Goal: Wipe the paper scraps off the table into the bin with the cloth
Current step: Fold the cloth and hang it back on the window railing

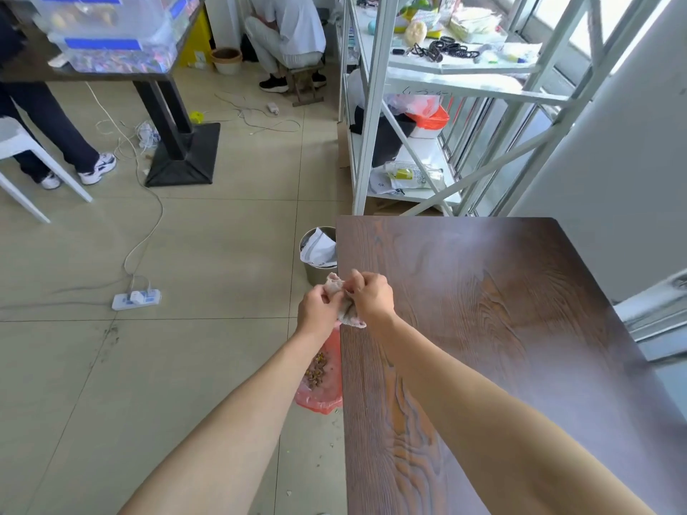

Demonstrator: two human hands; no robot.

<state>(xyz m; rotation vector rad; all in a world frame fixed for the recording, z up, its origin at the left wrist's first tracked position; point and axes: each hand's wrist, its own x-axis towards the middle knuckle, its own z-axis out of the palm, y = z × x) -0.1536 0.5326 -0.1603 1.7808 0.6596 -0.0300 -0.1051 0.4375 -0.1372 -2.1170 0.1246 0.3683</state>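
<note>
Both my hands hold a small crumpled grey-pink cloth (344, 302) just past the left edge of the dark wooden table (502, 328). My left hand (316, 310) pinches its left side and my right hand (371, 297) grips its right side. Directly below them on the floor stands a bin lined with a red bag (327, 399), with brownish scraps inside. I see no paper scraps on the tabletop.
A metal bin (314, 271) with white paper in it stands by the table's far left corner. A power strip (136, 299) and cables lie on the tiled floor to the left. A white metal shelf rack (427, 105) stands behind the table. Two people are at the back.
</note>
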